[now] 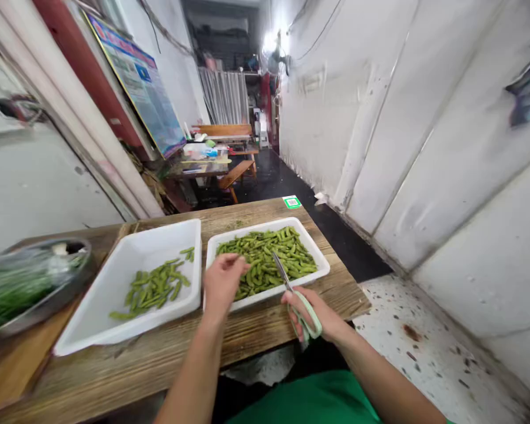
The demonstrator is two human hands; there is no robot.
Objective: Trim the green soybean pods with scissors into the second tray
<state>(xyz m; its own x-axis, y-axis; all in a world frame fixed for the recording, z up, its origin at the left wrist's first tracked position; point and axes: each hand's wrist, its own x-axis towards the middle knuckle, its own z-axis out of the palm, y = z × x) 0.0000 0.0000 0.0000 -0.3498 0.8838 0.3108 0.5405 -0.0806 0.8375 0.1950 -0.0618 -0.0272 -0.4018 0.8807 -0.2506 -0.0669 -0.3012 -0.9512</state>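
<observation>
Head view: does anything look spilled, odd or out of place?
Green scraps lie on the table beyond the fuller tray, outside it, so possibly spilled. A brown patch stands out against the pale floor.

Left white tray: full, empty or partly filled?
Partly filled: the left white tray holds scattered green pods, with its bare white bottom showing around them.

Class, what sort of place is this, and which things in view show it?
Possibly a small, simple eatery: green pods lie in a white tray on a wooden table, a QR code sticker is near its far corner, and wooden benches stand further back.
</observation>
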